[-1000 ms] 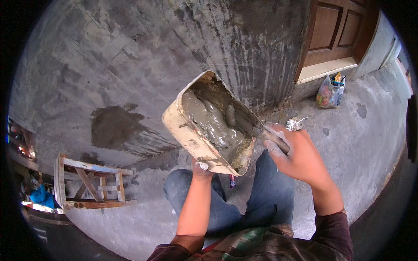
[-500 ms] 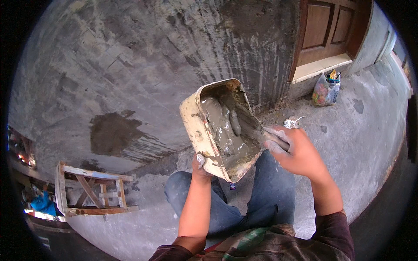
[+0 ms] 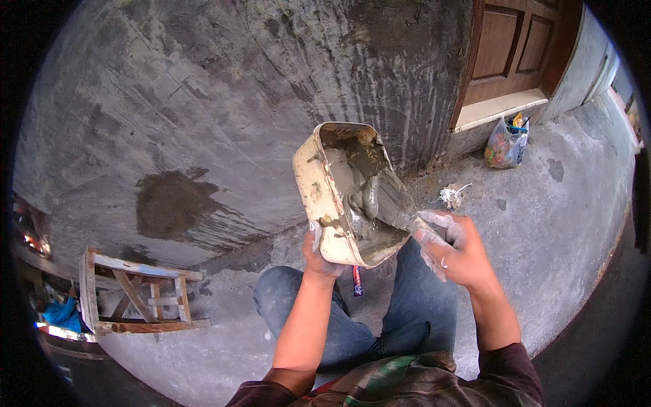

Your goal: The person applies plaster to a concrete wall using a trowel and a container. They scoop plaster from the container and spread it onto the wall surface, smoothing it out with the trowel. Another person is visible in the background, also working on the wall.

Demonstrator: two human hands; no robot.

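A cream rectangular plastic tub [image 3: 316,198], stained along its wall, is held tilted above my knees. My left hand [image 3: 320,255] is closed on its lower left side, with the thumb against the outer wall and the other fingers mostly hidden. Wet grey cement [image 3: 342,171] coats the inside of the tub. My right hand [image 3: 456,248], whitened with dried cement, grips the handle of a putty knife [image 3: 393,201]. Its wide, cement-smeared blade reaches into the tub, beside a thick lump of the mix.
Ahead rises a grey plastered wall [image 3: 244,88] with a dark damp patch [image 3: 173,203]. A wooden stand [image 3: 139,327] is at left, and beyond it a person in blue [image 3: 62,313]. A filled plastic bag [image 3: 506,144] and crumpled scrap [image 3: 453,196] lie right, near a door [image 3: 498,51].
The tub has shifted slightly right and up. My right hand has moved a little lower, and the putty knife's blade now shows more, with a lump of cement at its edge.
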